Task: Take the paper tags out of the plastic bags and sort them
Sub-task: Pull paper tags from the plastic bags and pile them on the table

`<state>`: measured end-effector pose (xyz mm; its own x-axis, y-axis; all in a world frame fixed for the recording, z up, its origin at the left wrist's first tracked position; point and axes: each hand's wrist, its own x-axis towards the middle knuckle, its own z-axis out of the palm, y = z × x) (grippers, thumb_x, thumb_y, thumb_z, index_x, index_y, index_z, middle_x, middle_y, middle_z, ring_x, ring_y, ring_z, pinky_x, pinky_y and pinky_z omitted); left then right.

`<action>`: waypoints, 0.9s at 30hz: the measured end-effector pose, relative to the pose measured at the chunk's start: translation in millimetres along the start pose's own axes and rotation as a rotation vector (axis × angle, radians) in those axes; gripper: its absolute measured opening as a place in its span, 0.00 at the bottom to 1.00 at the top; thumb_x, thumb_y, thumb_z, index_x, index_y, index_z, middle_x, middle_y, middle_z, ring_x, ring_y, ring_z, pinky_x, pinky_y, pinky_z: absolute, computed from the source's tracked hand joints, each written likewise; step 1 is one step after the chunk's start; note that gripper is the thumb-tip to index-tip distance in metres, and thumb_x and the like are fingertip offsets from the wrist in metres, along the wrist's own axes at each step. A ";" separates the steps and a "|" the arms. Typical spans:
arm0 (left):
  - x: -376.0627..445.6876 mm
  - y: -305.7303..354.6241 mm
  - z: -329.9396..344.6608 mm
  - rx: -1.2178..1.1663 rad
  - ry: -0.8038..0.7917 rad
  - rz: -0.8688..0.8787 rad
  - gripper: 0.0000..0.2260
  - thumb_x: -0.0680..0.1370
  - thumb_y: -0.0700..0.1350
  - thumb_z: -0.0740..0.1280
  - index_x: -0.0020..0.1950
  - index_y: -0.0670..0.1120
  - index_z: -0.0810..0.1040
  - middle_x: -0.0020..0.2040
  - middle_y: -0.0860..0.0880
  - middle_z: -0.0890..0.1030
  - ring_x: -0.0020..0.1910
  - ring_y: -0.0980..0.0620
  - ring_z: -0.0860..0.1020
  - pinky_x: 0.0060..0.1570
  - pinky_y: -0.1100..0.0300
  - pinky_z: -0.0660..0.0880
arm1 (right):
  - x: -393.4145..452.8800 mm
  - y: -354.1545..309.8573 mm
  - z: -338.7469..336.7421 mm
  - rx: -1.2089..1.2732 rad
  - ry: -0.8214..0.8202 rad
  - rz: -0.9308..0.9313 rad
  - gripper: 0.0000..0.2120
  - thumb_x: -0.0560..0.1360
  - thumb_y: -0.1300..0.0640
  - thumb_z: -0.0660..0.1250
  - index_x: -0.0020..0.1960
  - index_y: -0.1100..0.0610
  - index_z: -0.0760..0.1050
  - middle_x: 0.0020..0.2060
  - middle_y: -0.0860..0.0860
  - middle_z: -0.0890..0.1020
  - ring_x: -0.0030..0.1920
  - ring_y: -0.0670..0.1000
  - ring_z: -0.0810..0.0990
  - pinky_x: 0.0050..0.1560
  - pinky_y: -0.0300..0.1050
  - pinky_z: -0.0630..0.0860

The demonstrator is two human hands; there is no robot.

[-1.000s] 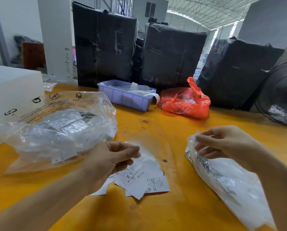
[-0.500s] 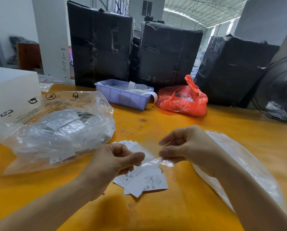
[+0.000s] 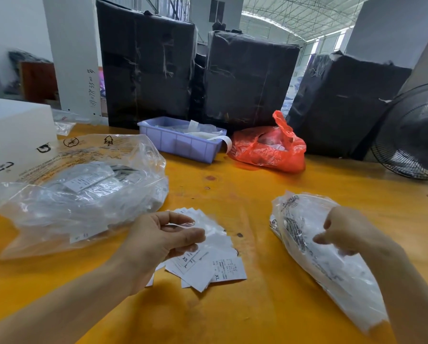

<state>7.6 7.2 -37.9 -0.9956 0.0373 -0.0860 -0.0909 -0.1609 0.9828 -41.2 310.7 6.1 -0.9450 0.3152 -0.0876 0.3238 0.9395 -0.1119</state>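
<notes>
1. lower centre of the frame: a loose pile of white paper tags lies fanned on the orange table, with size marks "xs", "l" and "xl" readable on the top pieces.
2. the left hand hangs just over the upper left edge of that pile, its thumb and curled fingers pinching a small clear plastic bag that stretches to the right above the tags.
3. lower right of the frame: the right hand sits on a heap of small clear bags, fingers bent into the plastic; motion blur hides whether they actually grip a bag, so its hold cannot be told.
4. that heap runs from the middle right down toward the bottom right corner, well apart from the tag pile, with bare table between the two.
5. middle left: a large clear plastic bag, printed with recycling symbols, lies slumped beside the left forearm and holds more packed tags and small bags.
6. upper centre, at the far edge of the table: a lilac plastic bin stands next to a crumpled red plastic bag.
7. behind them rise three black-wrapped bales; a black fan fills the right edge and a white box the left edge.
</notes>
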 end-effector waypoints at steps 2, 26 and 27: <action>-0.2 1.3 -0.9 -0.007 0.003 0.003 0.22 0.56 0.40 0.76 0.48 0.39 0.78 0.38 0.38 0.84 0.29 0.50 0.81 0.27 0.66 0.75 | -5.5 -8.8 -14.4 -0.105 0.152 -0.012 0.19 0.71 0.47 0.72 0.50 0.62 0.78 0.36 0.54 0.80 0.38 0.54 0.80 0.42 0.49 0.79; -0.4 11.0 -7.7 0.197 -0.112 -0.021 0.20 0.59 0.42 0.74 0.50 0.43 0.79 0.40 0.48 0.86 0.38 0.54 0.84 0.32 0.67 0.75 | -69.9 -105.2 32.9 1.086 -0.446 -0.568 0.14 0.64 0.53 0.75 0.47 0.58 0.81 0.37 0.53 0.85 0.37 0.47 0.83 0.38 0.36 0.78; 0.1 10.6 -7.9 0.188 -0.116 -0.025 0.19 0.60 0.41 0.74 0.50 0.43 0.78 0.41 0.47 0.86 0.38 0.53 0.84 0.33 0.67 0.76 | -68.3 -105.0 34.4 1.114 -0.418 -0.555 0.09 0.68 0.57 0.73 0.46 0.60 0.81 0.36 0.53 0.85 0.36 0.48 0.83 0.37 0.36 0.78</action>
<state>6.4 -2.3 -28.7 -0.9827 0.1542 -0.1025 -0.0993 0.0281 0.9947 -9.0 185.9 -10.2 -0.9435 -0.3288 -0.0412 -0.0458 0.2527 -0.9664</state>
